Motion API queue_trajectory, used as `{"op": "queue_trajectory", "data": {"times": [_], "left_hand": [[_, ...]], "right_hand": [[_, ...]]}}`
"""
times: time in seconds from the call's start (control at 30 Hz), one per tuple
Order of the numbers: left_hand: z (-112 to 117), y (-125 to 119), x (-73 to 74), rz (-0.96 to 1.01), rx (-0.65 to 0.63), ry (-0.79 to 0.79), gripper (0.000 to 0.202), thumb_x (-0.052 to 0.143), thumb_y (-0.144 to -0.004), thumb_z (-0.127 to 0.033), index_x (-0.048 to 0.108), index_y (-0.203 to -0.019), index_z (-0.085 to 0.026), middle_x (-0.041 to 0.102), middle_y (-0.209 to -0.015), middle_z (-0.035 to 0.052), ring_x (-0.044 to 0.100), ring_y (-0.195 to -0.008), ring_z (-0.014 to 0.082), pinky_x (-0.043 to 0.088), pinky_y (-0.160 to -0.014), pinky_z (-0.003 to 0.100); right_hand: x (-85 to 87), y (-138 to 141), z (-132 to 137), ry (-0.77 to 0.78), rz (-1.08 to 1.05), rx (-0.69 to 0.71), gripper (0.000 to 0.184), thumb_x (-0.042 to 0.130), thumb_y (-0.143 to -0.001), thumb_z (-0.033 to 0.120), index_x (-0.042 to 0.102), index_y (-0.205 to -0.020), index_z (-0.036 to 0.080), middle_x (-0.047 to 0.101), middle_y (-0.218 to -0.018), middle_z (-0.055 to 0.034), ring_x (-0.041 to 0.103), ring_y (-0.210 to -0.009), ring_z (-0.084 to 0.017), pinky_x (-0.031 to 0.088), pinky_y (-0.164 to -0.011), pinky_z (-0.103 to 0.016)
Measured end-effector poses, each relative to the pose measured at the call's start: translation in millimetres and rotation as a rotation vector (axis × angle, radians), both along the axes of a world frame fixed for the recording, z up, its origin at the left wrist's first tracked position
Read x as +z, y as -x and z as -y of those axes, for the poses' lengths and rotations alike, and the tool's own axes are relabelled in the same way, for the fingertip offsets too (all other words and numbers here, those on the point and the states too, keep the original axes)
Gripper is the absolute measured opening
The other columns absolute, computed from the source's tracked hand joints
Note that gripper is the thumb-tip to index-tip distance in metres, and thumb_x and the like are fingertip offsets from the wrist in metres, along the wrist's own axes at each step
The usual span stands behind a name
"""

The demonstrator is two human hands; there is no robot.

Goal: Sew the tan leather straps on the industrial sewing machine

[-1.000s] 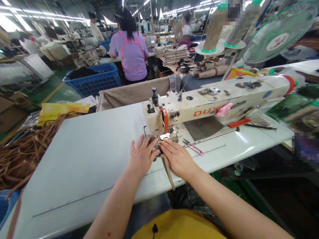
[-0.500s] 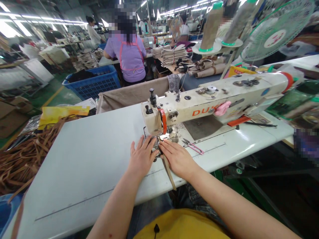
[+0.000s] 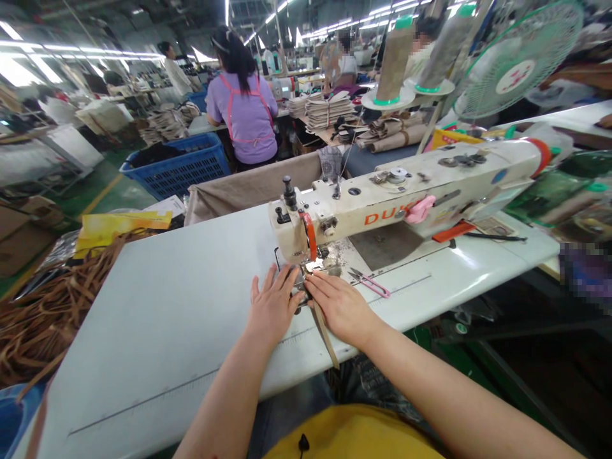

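Observation:
A narrow brown strap (image 3: 325,335) runs from under the presser foot area of a white sewing machine (image 3: 354,213) down over the table's front edge. My left hand (image 3: 272,303) lies flat with fingers spread, just left of the needle area. Flat on the strap and the table, my right hand (image 3: 337,303) has its fingers stretched toward the presser foot. The strap's far end is hidden by my fingers and the machine. Pink-handled thread snips (image 3: 370,282) lie to the right of my right hand.
Brown straps (image 3: 52,306) are heaped left of the white table (image 3: 157,306). Behind stand a blue crate (image 3: 179,167) and a seated person in a purple shirt (image 3: 246,118). Thread cones (image 3: 394,60) and a green fan (image 3: 519,67) rise at the back right.
The camera view has shifted slightly. Both hands and the strap keep nearly the same place at the machine.

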State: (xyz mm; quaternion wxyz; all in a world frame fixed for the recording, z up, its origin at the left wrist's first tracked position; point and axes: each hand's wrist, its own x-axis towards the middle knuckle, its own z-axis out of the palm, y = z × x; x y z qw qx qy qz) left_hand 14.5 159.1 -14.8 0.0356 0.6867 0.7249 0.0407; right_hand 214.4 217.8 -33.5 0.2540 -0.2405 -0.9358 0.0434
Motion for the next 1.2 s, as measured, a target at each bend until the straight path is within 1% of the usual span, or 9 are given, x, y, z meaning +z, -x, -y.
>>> {"op": "queue_trajectory", "data": {"times": [0.2,0.33,0.47,0.53,0.6,0.77,0.93,1.07,1.2], "left_hand": [[5,4,-7.4,-0.013,-0.018,-0.021,0.059,0.041,-0.111,-0.041,0.037,-0.166,-0.020,0.039,-0.172,0.0081,0.028,-0.163,0.0325,0.026,-0.130,0.069],[12,8,-11.8,-0.041,-0.032,-0.015,0.059,0.041,-0.112,-0.042,0.036,-0.167,-0.020,0.036,-0.174,0.0098,0.030,-0.163,0.0312,0.028,-0.130,0.067],[18,11,-14.4,-0.053,-0.048,-0.010,0.059,0.042,-0.111,-0.040,0.036,-0.167,-0.023,0.035,-0.174,0.0100,0.030,-0.163,0.0307,0.028,-0.130,0.064],[20,12,-14.4,-0.052,-0.055,-0.014,0.059,0.042,-0.111,-0.040,0.036,-0.167,-0.024,0.036,-0.174,0.0108,0.031,-0.163,0.0309,0.029,-0.130,0.064],[20,12,-13.4,-0.047,-0.059,-0.009,0.060,0.042,-0.111,-0.041,0.035,-0.168,-0.023,0.036,-0.174,0.0116,0.031,-0.162,0.0312,0.029,-0.130,0.064],[19,11,-8.5,-0.043,-0.053,0.031,0.061,0.043,-0.110,-0.041,0.035,-0.167,-0.022,0.033,-0.175,0.0103,0.030,-0.163,0.0304,0.029,-0.130,0.064],[19,12,-8.1,-0.056,-0.046,0.035,0.059,0.042,-0.111,-0.039,0.036,-0.167,-0.020,0.033,-0.175,0.0111,0.029,-0.163,0.0298,0.029,-0.130,0.064],[18,13,-7.3,-0.011,-0.036,0.000,0.054,0.039,-0.112,-0.038,0.041,-0.164,-0.021,0.039,-0.173,0.0132,0.034,-0.161,0.0293,0.032,-0.128,0.064],[13,20,-8.4,0.084,-0.024,-0.064,0.050,0.036,-0.112,-0.036,0.046,-0.157,-0.017,0.043,-0.170,0.0164,0.043,-0.156,0.0291,0.038,-0.126,0.061]], "right_hand": [[0.4,-1,0,-0.003,0.000,-0.006,0.038,0.057,-0.110,0.025,0.066,-0.144,0.010,0.064,-0.149,-0.0158,0.057,-0.143,-0.030,0.051,-0.120,-0.048],[0.0,-3,-1,0.002,-0.021,-0.008,0.038,0.057,-0.110,0.026,0.067,-0.143,0.010,0.065,-0.149,-0.0155,0.057,-0.143,-0.029,0.052,-0.120,-0.048],[2.6,-7,-1,0.011,-0.070,0.040,0.030,0.057,-0.109,0.022,0.072,-0.133,0.011,0.071,-0.140,-0.0139,0.061,-0.138,-0.028,0.054,-0.116,-0.045],[4.5,-9,0,0.020,-0.083,0.067,0.028,0.057,-0.108,0.019,0.073,-0.130,0.013,0.074,-0.135,-0.0131,0.064,-0.135,-0.026,0.055,-0.114,-0.045],[5.9,-11,2,0.034,-0.090,0.074,0.028,0.059,-0.107,0.019,0.073,-0.131,0.014,0.074,-0.133,-0.0134,0.065,-0.133,-0.026,0.056,-0.113,-0.045],[5.7,-16,6,0.057,-0.088,0.049,0.033,0.060,-0.109,0.027,0.070,-0.138,0.014,0.071,-0.139,-0.0141,0.063,-0.136,-0.027,0.055,-0.114,-0.046],[6.7,-19,9,0.054,-0.078,0.041,0.034,0.056,-0.111,0.028,0.068,-0.140,0.014,0.070,-0.142,-0.0130,0.062,-0.139,-0.028,0.054,-0.116,-0.047],[7.6,-19,9,0.058,-0.093,0.046,0.034,0.053,-0.113,0.029,0.068,-0.138,0.012,0.070,-0.141,-0.0140,0.062,-0.137,-0.028,0.054,-0.115,-0.048],[6.3,-19,8,0.062,-0.093,0.049,0.034,0.052,-0.113,0.029,0.068,-0.139,0.013,0.070,-0.141,-0.0137,0.062,-0.137,-0.028,0.055,-0.114,-0.047]]}}
